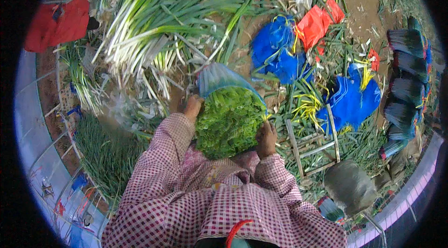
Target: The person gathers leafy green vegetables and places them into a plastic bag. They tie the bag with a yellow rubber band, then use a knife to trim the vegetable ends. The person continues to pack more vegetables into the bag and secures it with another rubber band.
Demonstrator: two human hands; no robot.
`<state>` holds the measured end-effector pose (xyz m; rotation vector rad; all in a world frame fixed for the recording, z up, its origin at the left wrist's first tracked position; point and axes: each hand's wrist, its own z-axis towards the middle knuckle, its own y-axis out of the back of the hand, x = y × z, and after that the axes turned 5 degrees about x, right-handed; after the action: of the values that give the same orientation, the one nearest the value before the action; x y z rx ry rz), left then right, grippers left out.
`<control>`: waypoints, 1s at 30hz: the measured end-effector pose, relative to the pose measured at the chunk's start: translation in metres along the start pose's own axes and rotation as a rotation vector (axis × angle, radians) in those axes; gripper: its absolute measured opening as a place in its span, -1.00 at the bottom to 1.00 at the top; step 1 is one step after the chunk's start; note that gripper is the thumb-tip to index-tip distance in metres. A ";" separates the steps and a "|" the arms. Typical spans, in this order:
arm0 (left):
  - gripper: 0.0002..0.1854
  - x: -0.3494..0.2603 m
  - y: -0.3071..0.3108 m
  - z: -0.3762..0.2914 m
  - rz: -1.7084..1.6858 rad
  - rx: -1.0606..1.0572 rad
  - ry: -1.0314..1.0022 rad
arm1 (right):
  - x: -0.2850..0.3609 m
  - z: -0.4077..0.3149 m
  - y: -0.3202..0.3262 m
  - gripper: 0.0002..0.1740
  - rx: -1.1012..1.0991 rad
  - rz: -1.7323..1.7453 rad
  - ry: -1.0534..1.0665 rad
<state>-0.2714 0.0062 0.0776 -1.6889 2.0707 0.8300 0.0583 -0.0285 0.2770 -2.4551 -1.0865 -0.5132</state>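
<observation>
A blue mesh bag packed with green onions lies in front of me, its open mouth facing my body. The trimmed green leaf ends bulge out of that mouth towards my lap. At the left side of the mouth, my left hand grips the bag's edge; its fingertips are partly hidden. My right hand is closed on the yellow drawstring at the right side of the mouth. The bag's far end points away from me, near the white stems of loose onions.
A large heap of long green onions spreads beyond the bag. Blue mesh bags and a red bag lie to the right, near a low wooden frame and a stool-like seat. Several filled bags line the far right.
</observation>
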 end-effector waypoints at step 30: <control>-0.77 -0.107 0.014 0.003 -0.005 0.252 -0.136 | -0.072 0.155 0.129 -0.73 -0.247 0.264 0.040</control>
<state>-0.2604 0.0919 0.1417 -1.4623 1.9849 0.6325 0.1365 -0.0741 0.0833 -2.7342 -0.7018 -0.6401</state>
